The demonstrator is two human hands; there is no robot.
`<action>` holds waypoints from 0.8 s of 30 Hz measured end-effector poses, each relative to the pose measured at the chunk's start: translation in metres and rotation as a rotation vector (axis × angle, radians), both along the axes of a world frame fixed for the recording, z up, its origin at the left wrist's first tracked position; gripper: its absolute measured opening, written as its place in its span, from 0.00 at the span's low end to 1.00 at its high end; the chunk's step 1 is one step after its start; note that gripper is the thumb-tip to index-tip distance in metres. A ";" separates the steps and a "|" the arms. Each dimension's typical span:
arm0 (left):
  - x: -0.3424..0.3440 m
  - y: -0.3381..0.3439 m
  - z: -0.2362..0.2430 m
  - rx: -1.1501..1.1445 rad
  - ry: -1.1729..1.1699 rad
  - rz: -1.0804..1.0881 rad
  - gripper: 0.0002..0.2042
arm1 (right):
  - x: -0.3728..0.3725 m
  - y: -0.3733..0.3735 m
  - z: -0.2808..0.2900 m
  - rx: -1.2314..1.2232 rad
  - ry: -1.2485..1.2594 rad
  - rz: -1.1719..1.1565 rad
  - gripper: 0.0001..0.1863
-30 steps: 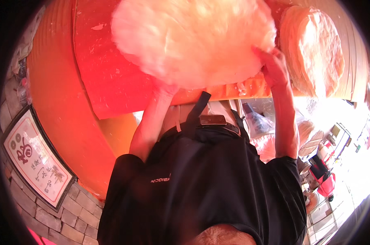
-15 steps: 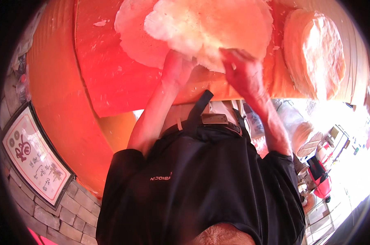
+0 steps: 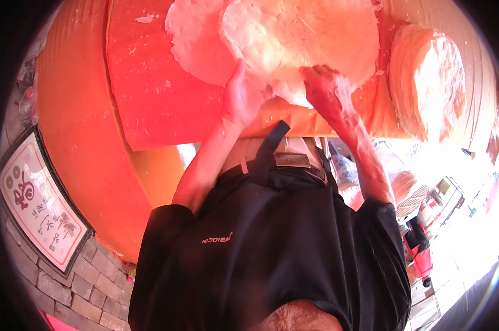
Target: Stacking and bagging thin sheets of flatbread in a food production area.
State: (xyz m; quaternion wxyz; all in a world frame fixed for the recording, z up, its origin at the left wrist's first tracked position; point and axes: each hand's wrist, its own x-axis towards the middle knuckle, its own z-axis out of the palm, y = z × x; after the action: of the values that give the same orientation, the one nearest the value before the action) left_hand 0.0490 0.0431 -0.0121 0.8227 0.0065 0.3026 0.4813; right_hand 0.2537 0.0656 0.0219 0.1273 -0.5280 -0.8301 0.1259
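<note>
Two thin round flatbread sheets overlap on a red-orange covered table in front of me; the upper sheet [image 3: 310, 38] is pale and brightly lit, the lower sheet [image 3: 194, 49] shows to its left. My left hand [image 3: 244, 98] is at the near edge of the sheets, thumb raised and apart from the fingers, palm partly showing. My right hand [image 3: 328, 88] has its fingers curled down on the upper sheet's near edge, and its fingertips are partly hidden. Between the hands a flap of that edge sags toward me.
A thick stack of similar round sheets [image 3: 426, 83] stands at the right of the table. Small pale scraps [image 3: 145, 19] lie on the red cover [image 3: 150, 94]. A framed panel [image 3: 43, 198] leans at the left over grey bricks [image 3: 84, 281]. Bags and other items crowd the bright lower right.
My left hand has turned so that its thumb points up, away from the fingers. My right hand's fingers have curled in more at the sheet's edge. The whole view has shifted slightly.
</note>
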 end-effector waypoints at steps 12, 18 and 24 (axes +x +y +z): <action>-0.005 0.002 -0.010 -0.014 0.176 0.020 0.17 | 0.002 -0.027 -0.007 0.086 0.168 0.117 0.16; -0.006 0.021 0.008 -0.055 0.088 0.106 0.14 | 0.022 -0.028 -0.019 0.144 -0.001 0.024 0.28; -0.064 -0.004 -0.003 -0.043 0.401 0.094 0.17 | 0.026 0.052 0.102 0.199 -0.086 -0.147 0.25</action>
State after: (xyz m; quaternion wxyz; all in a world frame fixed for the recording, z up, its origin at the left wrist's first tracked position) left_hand -0.0148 0.0389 -0.0149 0.7228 0.0703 0.4704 0.5014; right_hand 0.2792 0.1176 0.1238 0.1522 -0.5770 -0.8023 0.0105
